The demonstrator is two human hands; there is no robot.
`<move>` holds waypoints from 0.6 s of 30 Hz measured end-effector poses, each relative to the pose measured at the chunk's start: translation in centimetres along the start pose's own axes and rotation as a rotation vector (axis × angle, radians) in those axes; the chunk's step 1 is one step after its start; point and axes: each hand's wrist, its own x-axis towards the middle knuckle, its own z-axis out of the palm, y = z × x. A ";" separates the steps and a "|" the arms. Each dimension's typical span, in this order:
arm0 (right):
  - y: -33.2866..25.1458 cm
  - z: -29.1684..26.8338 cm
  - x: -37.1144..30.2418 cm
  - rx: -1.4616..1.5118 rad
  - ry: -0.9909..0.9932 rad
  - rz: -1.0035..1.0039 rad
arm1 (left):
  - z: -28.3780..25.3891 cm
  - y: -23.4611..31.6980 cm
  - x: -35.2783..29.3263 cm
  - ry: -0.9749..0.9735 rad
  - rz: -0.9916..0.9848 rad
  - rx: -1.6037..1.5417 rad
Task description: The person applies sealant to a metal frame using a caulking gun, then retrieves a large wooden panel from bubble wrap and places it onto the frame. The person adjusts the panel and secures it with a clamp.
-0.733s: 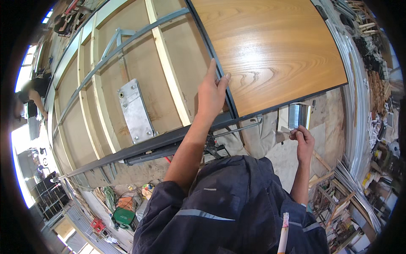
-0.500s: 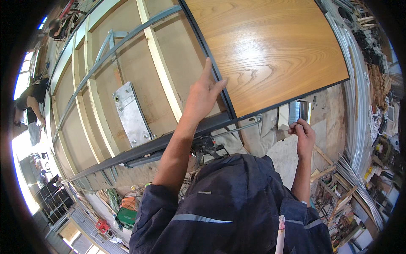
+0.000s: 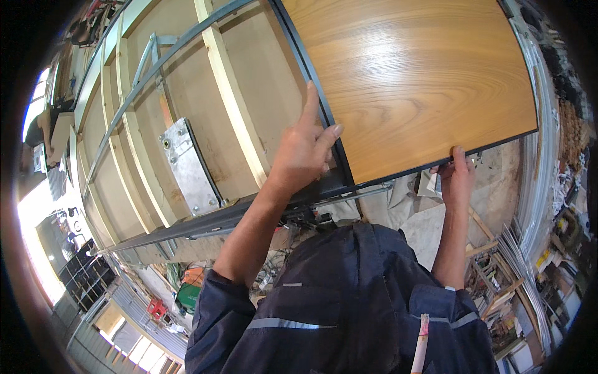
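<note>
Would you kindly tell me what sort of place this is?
Probably a workshop: a wood-slatted frame, a wood-grain panel and long metal strips at the right suggest it.

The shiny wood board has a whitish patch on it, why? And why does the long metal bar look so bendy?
In the head view, the whitish patch on the wood-grain panel is glare, light bouncing off its glossy face; also in the head view, the metal bar curves, probably because the fisheye lens bends straight edges.
</note>
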 end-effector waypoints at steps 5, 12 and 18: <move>-0.7 0.3 0.0 -0.022 -0.089 0.026 | 0.0 1.0 -0.1 0.016 -0.057 -0.013; -0.7 0.5 0.3 -0.017 0.044 0.026 | -1.2 -1.5 0.7 0.025 0.117 0.107; -1.1 0.0 0.0 -0.018 -0.090 0.024 | -4.6 -1.7 5.6 0.516 0.461 0.498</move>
